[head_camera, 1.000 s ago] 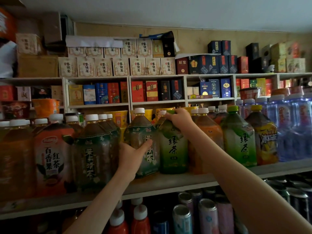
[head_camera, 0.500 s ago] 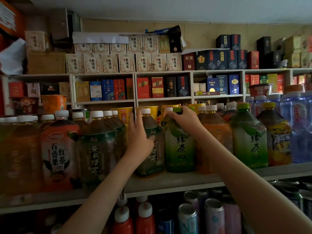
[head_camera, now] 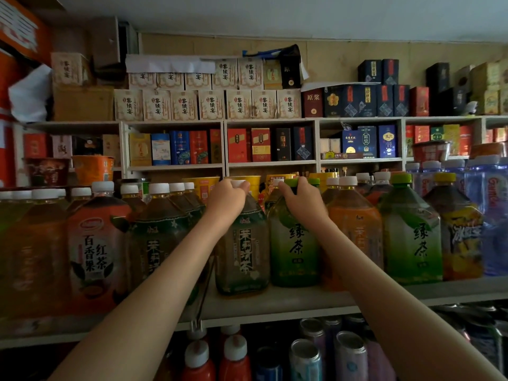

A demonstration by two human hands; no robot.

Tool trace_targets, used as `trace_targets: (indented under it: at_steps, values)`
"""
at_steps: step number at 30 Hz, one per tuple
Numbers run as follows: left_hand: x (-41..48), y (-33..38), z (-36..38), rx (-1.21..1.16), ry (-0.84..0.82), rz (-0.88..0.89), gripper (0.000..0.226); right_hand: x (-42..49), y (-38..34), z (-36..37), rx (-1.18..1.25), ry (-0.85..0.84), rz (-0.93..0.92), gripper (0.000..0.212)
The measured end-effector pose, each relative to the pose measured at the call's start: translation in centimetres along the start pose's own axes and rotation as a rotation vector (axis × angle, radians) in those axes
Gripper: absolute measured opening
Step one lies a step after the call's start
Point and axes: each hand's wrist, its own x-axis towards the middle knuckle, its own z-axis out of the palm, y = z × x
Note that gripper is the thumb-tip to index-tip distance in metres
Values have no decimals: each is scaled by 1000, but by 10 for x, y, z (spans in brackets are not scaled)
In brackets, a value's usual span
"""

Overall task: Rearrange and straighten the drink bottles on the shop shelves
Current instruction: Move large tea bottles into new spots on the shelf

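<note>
The left hand (head_camera: 228, 200) is gripping the top of a dark tea bottle (head_camera: 242, 251), with its fingers curling around the white cap, so the cap is showing only as a small white edge and the neck is hidden. The right hand (head_camera: 301, 200) is clutching the green cap of a green tea bottle (head_camera: 295, 243), and it is covering about half of that cap. Both bottles are standing upright, side by side, on the middle shelf (head_camera: 275, 301), near its front edge. The right forearm is hiding part of an orange bottle (head_camera: 357, 229) just beside the green one. At the far left the bottles are sitting in deep shadow and their labels are hard to read, except for one red tea bottle (head_camera: 93, 243). Two green tea bottles are showing in the front row; the second one (head_camera: 412, 232) is standing further right. Beyond it one yellow-capped bottle (head_camera: 453, 232) is standing. The water bottles (head_camera: 492, 215) are being cut by the right edge, so I cannot count them. Below, the cans (head_camera: 305, 356) and red bottles (head_camera: 235, 358) are being cut by the lower edge.
</note>
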Motion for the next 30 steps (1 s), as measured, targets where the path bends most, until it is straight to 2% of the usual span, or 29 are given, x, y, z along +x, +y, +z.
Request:
trace_targets:
  at_steps: [8, 15, 22, 24, 27, 30]
  values:
    - [-7, 7, -15, -30, -97, -40, 34, -6, -2, 1, -90, 37, -18, 30]
    - [-5, 8, -22, 73, -114, -28, 32, -9, -4, 1, -63, 53, -28, 36]
    - [-9, -1, -16, -132, -63, -28, 27, -5, -8, -1, -9, 6, 17, 36]
    - [-14, -4, -10, -77, 8, 44, 28, -3, -12, -6, -3, -49, 35, 32]
    - [-21, -7, -5, 207, 180, 288, 41, 1, -23, -22, -226, -190, 7, 33]
    - [-25, -8, -1, 478, 227, 536, 51, 3, -31, -35, -360, -178, -45, 27]
